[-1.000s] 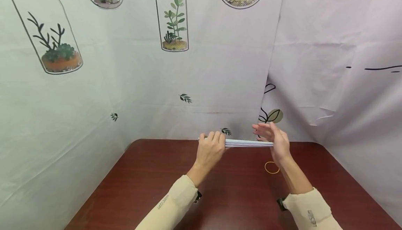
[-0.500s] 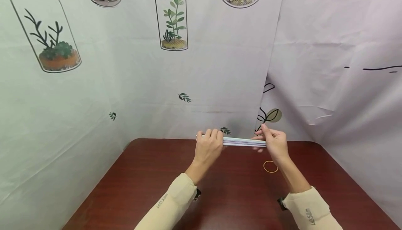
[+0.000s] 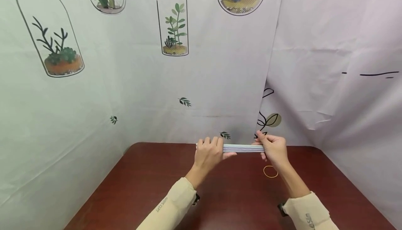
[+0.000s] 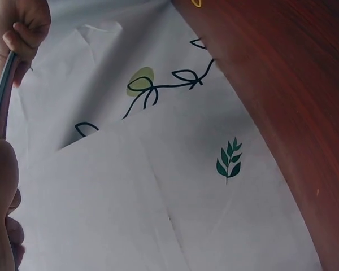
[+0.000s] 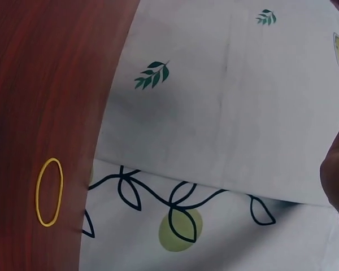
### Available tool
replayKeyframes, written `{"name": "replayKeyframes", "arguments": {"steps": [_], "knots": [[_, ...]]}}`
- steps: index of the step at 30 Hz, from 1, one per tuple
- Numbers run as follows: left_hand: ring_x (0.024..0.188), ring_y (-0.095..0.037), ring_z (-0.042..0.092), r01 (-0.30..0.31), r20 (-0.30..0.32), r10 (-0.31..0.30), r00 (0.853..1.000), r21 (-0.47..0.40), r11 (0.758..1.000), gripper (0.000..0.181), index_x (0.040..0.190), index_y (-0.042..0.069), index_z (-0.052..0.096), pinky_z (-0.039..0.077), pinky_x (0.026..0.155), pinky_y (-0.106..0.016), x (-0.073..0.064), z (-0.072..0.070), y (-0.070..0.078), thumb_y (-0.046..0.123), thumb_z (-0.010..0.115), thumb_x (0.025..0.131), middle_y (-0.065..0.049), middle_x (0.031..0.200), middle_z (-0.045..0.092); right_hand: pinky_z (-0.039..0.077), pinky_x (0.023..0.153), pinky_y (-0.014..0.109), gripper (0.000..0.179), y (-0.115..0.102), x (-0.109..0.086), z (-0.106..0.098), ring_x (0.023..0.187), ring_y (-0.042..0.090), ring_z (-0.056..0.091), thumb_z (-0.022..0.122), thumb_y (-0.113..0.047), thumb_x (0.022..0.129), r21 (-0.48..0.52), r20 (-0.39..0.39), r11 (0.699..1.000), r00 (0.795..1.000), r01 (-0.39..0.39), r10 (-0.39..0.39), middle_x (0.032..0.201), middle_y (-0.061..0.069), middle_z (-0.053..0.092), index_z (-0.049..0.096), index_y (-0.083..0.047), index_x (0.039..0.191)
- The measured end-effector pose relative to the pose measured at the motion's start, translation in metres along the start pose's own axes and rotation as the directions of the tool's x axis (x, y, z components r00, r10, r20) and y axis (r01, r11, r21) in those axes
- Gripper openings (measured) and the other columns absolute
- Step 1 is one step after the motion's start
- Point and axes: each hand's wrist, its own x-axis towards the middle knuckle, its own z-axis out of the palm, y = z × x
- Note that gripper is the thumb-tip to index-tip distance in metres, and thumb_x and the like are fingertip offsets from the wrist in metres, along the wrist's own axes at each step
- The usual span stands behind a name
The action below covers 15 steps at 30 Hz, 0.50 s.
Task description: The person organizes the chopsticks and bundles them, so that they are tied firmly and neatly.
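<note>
A bundle of thin pale blue and lilac sticks [image 3: 243, 148] is held level above the table's far edge. My left hand [image 3: 208, 155] grips its left part from above, with the thumb stretched out beneath. Around the right end my right hand [image 3: 276, 149] curls its fingers, thumb uppermost. The left wrist view shows the bundle [image 4: 5, 93] edge-on between both hands. In the right wrist view only part of the right hand [image 5: 336, 169] appears at the right edge. What exactly the sticks are cannot be told; their ends are mostly covered.
A yellow rubber band [image 3: 264, 172] lies on the dark red table [image 3: 232, 195], below the right hand. White cloth [image 3: 220, 83] printed with plants hangs behind and on both sides of the table.
My right palm lay flat against the bundle's end with straight fingers; now those fingers wrap round it, slightly further left. The left thumb has come out below the sticks.
</note>
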Motion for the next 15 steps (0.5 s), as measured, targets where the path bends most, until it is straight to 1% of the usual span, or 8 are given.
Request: {"name": "replayKeyframes", "arguments": {"steps": [2,4,8,10,13,15], "knots": [[0.039,-0.014,0.023,-0.001,-0.027,0.001,1.000,0.005,1.000,0.066,0.055,0.015,0.040,0.017,0.039,-0.024,0.002,-0.003,0.000,0.080,0.043,0.067,0.004,0.049,0.027,0.034,0.027,0.034,0.047,0.002,-0.001,0.000,0.027,0.018,0.044,0.063,-0.036,0.085,0.017,0.000,1.000,1.000,-0.007,0.007,0.064,0.009,0.068,0.064,0.010,0.077],[0.039,-0.014,0.024,0.000,-0.043,0.001,0.999,0.022,1.000,0.066,0.055,0.015,0.041,0.018,0.039,-0.025,0.004,-0.006,0.000,0.080,0.041,0.068,0.004,0.048,0.028,0.035,0.027,0.032,0.047,0.003,-0.001,0.000,0.027,0.017,0.044,0.062,-0.036,0.086,0.038,0.004,0.999,1.000,-0.010,0.010,0.064,0.009,0.068,0.064,0.011,0.078],[0.039,-0.014,0.027,0.006,-0.066,-0.003,0.998,0.038,0.999,0.067,0.060,0.014,0.049,0.020,0.039,-0.025,0.006,-0.008,0.000,0.080,0.040,0.069,0.005,0.047,0.032,0.035,0.028,0.030,0.047,0.001,-0.002,-0.001,0.028,0.016,0.045,0.058,-0.032,0.089,0.075,0.043,0.997,0.999,0.011,-0.014,0.064,0.008,0.068,0.061,0.015,0.081],[0.039,-0.014,0.027,0.009,-0.074,-0.006,0.997,0.039,0.999,0.067,0.060,0.014,0.049,0.020,0.040,-0.025,0.006,-0.008,0.000,0.080,0.040,0.070,0.005,0.048,0.033,0.036,0.028,0.031,0.047,-0.001,-0.002,-0.001,0.028,0.017,0.046,0.055,-0.029,0.091,0.099,0.060,0.995,0.998,0.022,-0.028,0.064,0.008,0.068,0.059,0.017,0.084],[0.040,-0.014,0.025,0.007,-0.088,-0.004,0.996,0.034,0.999,0.066,0.056,0.015,0.043,0.019,0.040,-0.026,0.006,-0.007,0.000,0.079,0.040,0.071,0.005,0.049,0.031,0.038,0.029,0.032,0.046,-0.007,-0.005,-0.001,0.029,0.017,0.046,0.053,-0.026,0.093,0.111,0.070,0.993,0.997,0.035,-0.043,0.064,0.009,0.068,0.058,0.019,0.085],[0.040,-0.014,0.024,0.005,-0.096,-0.002,0.995,0.030,1.000,0.066,0.053,0.016,0.038,0.019,0.040,-0.026,0.006,-0.006,0.000,0.078,0.040,0.072,0.004,0.050,0.030,0.038,0.030,0.030,0.044,-0.012,-0.008,0.000,0.029,0.016,0.046,0.053,-0.025,0.093,0.104,0.063,0.994,0.997,0.034,-0.041,0.063,0.008,0.068,0.060,0.017,0.083]]}}
